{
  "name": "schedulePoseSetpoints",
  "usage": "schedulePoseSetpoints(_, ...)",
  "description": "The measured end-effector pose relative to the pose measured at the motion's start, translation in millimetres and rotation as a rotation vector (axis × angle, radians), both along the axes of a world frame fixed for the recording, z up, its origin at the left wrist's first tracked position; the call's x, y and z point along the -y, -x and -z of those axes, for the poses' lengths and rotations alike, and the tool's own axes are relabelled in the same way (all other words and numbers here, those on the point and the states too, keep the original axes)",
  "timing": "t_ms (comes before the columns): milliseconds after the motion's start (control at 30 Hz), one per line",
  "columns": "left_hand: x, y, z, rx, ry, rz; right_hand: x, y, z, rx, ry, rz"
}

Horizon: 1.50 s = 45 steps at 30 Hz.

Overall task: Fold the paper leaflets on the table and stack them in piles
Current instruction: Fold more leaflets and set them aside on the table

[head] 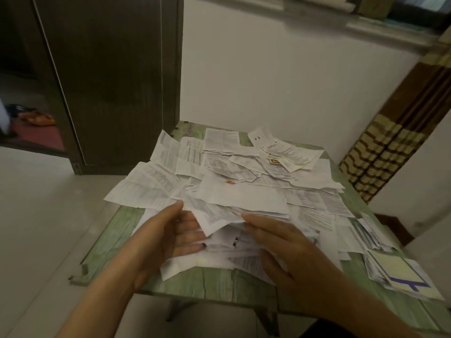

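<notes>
Green, wood-grained and worn at its near edge, the table [214, 286] carries a loose heap of white printed leaflets [244, 191] that covers most of its top, from just behind the near edge to the far edge. At the near side of the heap the person's left hand [168, 237] lies with its palm turned inward and up, fingers straight and gripping nothing. Its fingertips are slipped under the drooping corner of one creased leaflet [219, 217]. Just across that corner the right hand [290, 245] rests palm down on the papers. Its fingers are spread and flat, clasping nothing, and its thumb tip touches the leaflet's edge. Motion blur makes finer contact hard to judge. At the near right corner sits a fanned pile [380, 269] of sheets topped by a pale yellow sheet [400, 272] with a purple outline. Along the right edge behind it lie more overlapping folded papers [368, 232]. On the left edge several sheets overhang the table. Toward the far right corner a small leaflet with an orange mark [274, 162] lies on top of the heap. Beyond the table stands a white wall [280, 81], with a dark brown door [117, 81] to the left and a brown patterned curtain [390, 142] to the right.
</notes>
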State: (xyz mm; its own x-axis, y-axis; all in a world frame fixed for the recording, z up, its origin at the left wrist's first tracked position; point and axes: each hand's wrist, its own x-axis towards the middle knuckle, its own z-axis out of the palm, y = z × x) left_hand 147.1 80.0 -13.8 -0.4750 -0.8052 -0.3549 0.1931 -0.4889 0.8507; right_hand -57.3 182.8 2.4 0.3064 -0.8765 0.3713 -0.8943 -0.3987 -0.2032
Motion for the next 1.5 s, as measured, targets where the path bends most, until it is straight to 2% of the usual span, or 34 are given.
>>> schedulePoseSetpoints(133, 2, -1, -2, -0.072, 0.013, -0.055, -4, -14, -41, 0.507, -0.091, 0.063)
schedulePoseSetpoints(267, -3, 0, -8, -0.067, 0.12, -0.063, 6, -7, -64, 1.092, -0.138, 0.13)
schedulePoseSetpoints(367, -9, -2, -9, -0.03, 0.273, -0.008, 13, -5, -60, 1.264, -0.208, 0.216)
schedulePoseSetpoints(500, -14, 0, -15, 0.097, 0.492, -0.091, 15, -5, -56, 1.344, -0.247, 0.286)
schedulePoseSetpoints(600, -18, 7, -22, 0.133, 0.578, -0.128, 11, -2, -63, 1.368, -0.29, 0.276)
schedulePoseSetpoints(633, -22, 10, -23, 0.136, 0.605, -0.142, 8, 0, -62, 1.269, -0.253, 0.343)
schedulePoseSetpoints(667, -25, 15, -25, 0.129, 0.632, -0.161, 6, 2, -62, 1.036, -0.124, 0.452)
schedulePoseSetpoints(733, -31, 20, -30, 0.099, 0.715, -0.206, 0, 4, -67, 0.406, 0.299, 0.637)
schedulePoseSetpoints(767, -32, 23, -31, 0.09, 0.781, -0.209, -3, 4, -69, 0.186, 0.406, 0.582)
schedulePoseSetpoints(800, -34, 27, -32, 0.094, 0.848, -0.196, -7, 4, -71, 0.079, 0.355, 0.473)
schedulePoseSetpoints(867, -37, 30, -36, 0.115, 0.968, -0.126, -8, -5, -72, 0.033, 0.112, 0.306)
schedulePoseSetpoints(933, -41, 35, -39, 0.151, 1.061, -0.074, -4, -4, -69, -0.073, 0.078, 0.248)
schedulePoseSetpoints(967, -43, 38, -39, 0.163, 1.098, -0.095, -1, -2, -70, -0.048, 0.07, 0.236)
schedulePoseSetpoints(1033, -44, 43, -37, 0.137, 1.075, -0.25, 3, 5, -75, 0.17, -0.041, 0.236)
schedulePoseSetpoints(1100, -40, 48, -31, 0.111, 0.935, -0.428, 3, 18, -76, 0.466, -0.132, 0.335)
schedulePoseSetpoints(1133, -39, 49, -28, 0.111, 0.842, -0.448, 2, 25, -75, 0.677, -0.193, 0.375)
schedulePoseSetpoints(1200, -40, 53, -29, 0.097, 0.628, -0.277, -2, 33, -70, 1.061, -0.366, 0.383)
schedulePoseSetpoints(1233, -41, 57, -29, 0.053, 0.515, -0.135, -4, 37, -66, 1.153, -0.416, 0.372)
schedulePoseSetpoints(1300, -49, 66, -31, -0.037, 0.367, 0.077, -7, 35, -58, 1.215, -0.46, 0.368)
schedulePoseSetpoints(1333, -53, 70, -31, -0.03, 0.384, 0.099, -9, 32, -54, 1.222, -0.463, 0.385)
schedulePoseSetpoints(1433, -59, 79, -27, 0.113, 0.578, -0.022, -7, 27, -42, 1.229, -0.456, 0.445)
schedulePoseSetpoints(1500, -57, 76, -24, 0.151, 0.614, -0.035, -6, 24, -39, 1.236, -0.445, 0.46)
